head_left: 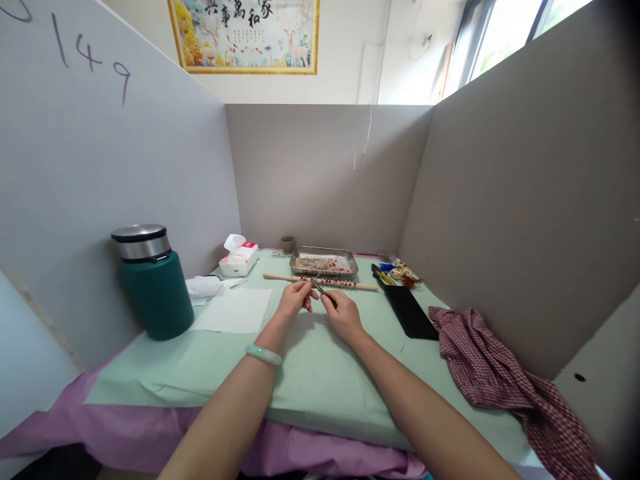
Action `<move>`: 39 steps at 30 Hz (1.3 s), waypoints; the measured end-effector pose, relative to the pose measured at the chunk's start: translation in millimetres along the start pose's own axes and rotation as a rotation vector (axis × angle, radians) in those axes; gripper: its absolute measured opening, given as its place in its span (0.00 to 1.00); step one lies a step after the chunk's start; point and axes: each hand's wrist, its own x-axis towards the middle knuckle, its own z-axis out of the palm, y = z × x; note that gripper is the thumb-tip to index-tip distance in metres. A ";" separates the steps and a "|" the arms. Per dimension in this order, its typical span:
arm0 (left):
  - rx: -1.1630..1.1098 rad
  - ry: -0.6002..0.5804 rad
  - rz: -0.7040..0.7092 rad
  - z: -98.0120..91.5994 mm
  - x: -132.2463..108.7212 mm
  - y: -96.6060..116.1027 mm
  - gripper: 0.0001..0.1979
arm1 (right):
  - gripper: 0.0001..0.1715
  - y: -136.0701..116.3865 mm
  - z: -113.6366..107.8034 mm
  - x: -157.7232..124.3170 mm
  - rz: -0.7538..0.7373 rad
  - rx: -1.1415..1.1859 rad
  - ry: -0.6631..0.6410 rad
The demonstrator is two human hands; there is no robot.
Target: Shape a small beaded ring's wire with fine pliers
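My left hand (296,297), with a green bangle at its wrist, pinches its thumb and finger together. Whatever lies between those fingertips is too small to make out. In my right hand (344,315) is a pair of slim dark tweezers (320,289), their tips meeting the left fingertips. Just beyond both hands a pale wooden stick (369,287) lies crosswise, with red and light beads (343,283) along its middle. Behind it stands a shallow metal tray (324,273) holding many small red and yellowish beads.
A green flask (156,293) stands at the left, near a tissue pack (240,259) and a white paper sheet (233,311). A small brown cup (287,244) is at the back. Rightward lie pliers (384,277), a black flat object (411,312) and a checked cloth (480,357). Partitions enclose three sides.
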 end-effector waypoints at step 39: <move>0.252 0.046 0.065 -1.6 5.1 -8.5 0.15 | 0.16 -7.0 3.2 -2.0 0.009 -0.179 -0.008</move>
